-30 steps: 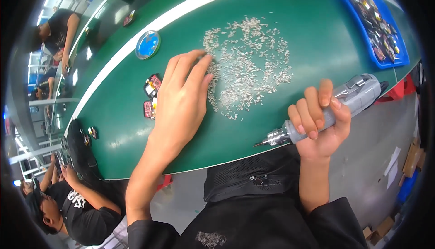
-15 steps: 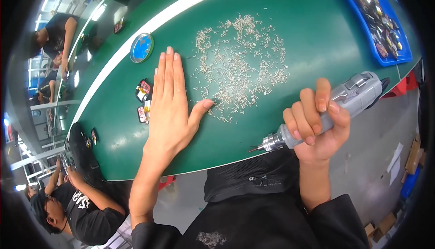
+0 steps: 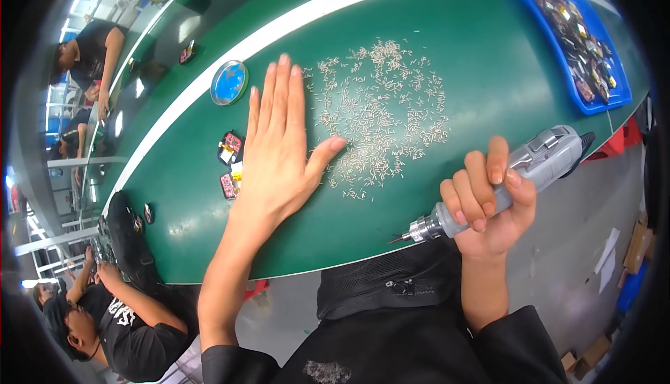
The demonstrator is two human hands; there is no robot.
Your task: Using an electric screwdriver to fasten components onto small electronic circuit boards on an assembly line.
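Screws: small silver ones scattered across the green worktop.
Left hand: I lay it flat, fingers straight and together, thumb touching the screws' left edge.
Right hand: my fingers wrapped tight round the grey electric screwdriver, just below the screws.

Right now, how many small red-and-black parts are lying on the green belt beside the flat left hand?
2: one red-and-black part above, another red-and-black part below it, both just left of the left hand on the green belt. More may hide under the palm.
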